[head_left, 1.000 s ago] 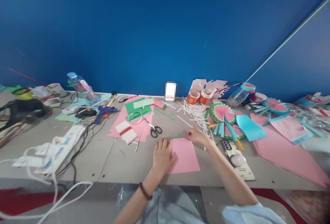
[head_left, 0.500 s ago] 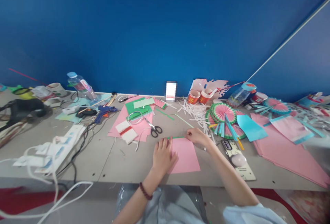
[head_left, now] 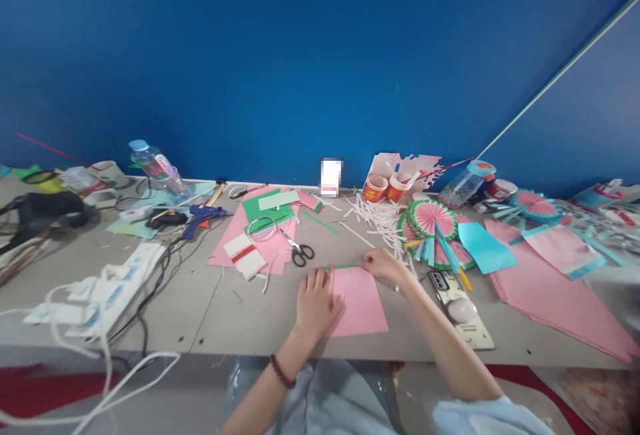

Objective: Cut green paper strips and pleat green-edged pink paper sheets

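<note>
A pink sheet of paper (head_left: 359, 305) lies flat at the table's front, with a narrow green paper strip (head_left: 346, 266) along its far edge. My left hand (head_left: 315, 305) rests flat on the sheet's left side, fingers stretched toward the far edge. At the far right corner, my right hand (head_left: 380, 265) has its fingers curled together at the end of the green strip; what they grip, if anything, is hidden. Black-handled scissors (head_left: 301, 253) lie just beyond my left hand, by a white-and-red packet (head_left: 245, 256).
White paper shreds (head_left: 377, 218) and watermelon-patterned paper fans (head_left: 433, 221) lie to the right, near a phone (head_left: 463, 311) and pink sheets (head_left: 555, 295). Two paper cups (head_left: 376, 188) stand at the wall. On the left are a power strip (head_left: 120, 288), a glue gun (head_left: 203, 218) and a bottle (head_left: 159, 167).
</note>
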`<state>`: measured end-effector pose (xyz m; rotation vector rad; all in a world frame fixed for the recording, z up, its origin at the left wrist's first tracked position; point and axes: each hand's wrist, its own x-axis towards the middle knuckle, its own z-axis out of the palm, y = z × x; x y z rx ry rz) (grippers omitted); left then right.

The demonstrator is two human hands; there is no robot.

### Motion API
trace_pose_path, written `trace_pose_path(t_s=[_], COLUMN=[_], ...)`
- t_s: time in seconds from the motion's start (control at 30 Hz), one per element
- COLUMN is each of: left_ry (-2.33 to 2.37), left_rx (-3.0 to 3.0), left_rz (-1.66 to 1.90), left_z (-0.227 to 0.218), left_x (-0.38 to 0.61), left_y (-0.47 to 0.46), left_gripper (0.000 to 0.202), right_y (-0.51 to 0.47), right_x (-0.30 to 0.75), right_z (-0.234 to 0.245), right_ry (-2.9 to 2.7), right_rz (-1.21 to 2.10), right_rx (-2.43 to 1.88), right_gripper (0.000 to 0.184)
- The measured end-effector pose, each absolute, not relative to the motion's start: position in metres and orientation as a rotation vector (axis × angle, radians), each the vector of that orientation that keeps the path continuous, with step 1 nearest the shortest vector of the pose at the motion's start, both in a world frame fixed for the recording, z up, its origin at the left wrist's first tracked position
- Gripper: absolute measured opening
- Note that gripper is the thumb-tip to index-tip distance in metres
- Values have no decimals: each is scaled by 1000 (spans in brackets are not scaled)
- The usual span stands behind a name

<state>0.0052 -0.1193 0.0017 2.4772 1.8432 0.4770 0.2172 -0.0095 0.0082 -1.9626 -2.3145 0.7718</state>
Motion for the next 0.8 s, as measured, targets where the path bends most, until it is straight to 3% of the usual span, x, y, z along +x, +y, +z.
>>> trace_pose_path(t_s=[0.8], left_ry=[1826], left_rx=[2489], left_rz=[531], left_z=[-5], left_x=[4], left_y=[-120], left_gripper=[61], right_y=[-19], right_x=[222], right_z=[28], right_ry=[-2268], right_rz=[629], right_rx=[-2193], right_gripper=[33])
